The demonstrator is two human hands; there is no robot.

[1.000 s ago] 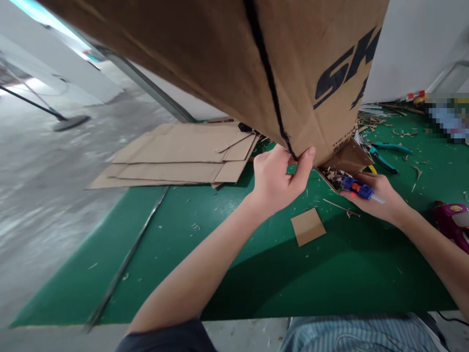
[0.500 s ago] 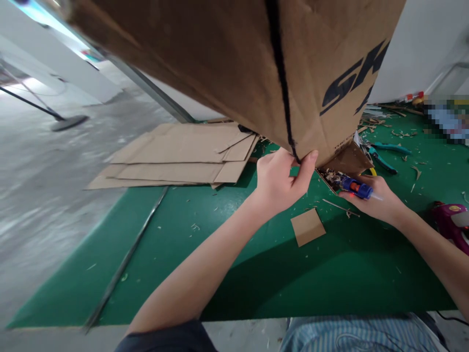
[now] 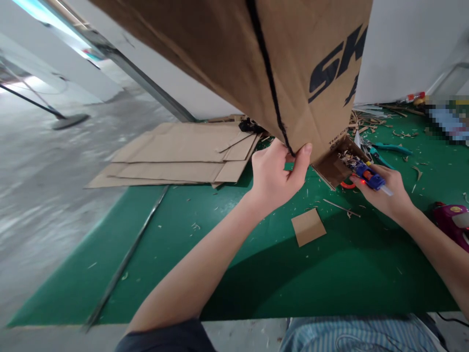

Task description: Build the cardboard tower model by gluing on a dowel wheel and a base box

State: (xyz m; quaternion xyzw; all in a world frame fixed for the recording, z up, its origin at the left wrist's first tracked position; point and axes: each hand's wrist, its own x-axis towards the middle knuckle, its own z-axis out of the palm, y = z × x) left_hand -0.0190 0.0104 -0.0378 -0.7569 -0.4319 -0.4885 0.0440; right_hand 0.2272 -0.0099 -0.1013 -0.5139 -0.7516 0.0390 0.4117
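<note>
Brown cardboard box [image 3: 220,54] corner pinched in left hand [image 3: 274,176]; right hand [image 3: 386,198] grips blue glue gun [image 3: 369,177].

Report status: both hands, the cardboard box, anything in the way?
Left hand pinches cardboard box corner. Right hand holds blue glue gun near it. Cardboard square on green mat below.

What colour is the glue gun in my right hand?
The glue gun is blue with an orange patch, shown best in the head view.
</note>
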